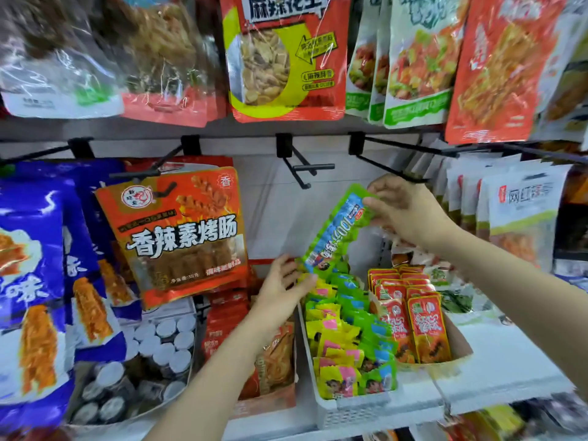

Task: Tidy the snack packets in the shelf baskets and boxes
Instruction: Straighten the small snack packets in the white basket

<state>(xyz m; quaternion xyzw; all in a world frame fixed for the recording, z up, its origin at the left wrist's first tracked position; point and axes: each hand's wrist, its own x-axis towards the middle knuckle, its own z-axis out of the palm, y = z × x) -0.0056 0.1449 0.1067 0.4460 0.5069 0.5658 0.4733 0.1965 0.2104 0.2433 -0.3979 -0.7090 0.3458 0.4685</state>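
A long green and blue snack packet [334, 232] is held tilted above the white basket [350, 407]. My right hand [410, 214] pinches its top end. My left hand [281, 289] has its fingers apart at the packet's lower end, touching the yellow and green packets [346, 332] at the back of the basket. The basket is full of several small yellow, pink, green and blue packets. To its right stands a cardboard box [458, 345] with upright red packets [426, 326].
Orange bags [178, 230] and blue bags [35, 281] hang on hooks at left. An empty black hook [305, 168] juts out above my hands. A box of round tins [149, 351] and a red box [267, 361] sit at lower left. White bags [521, 211] hang at right.
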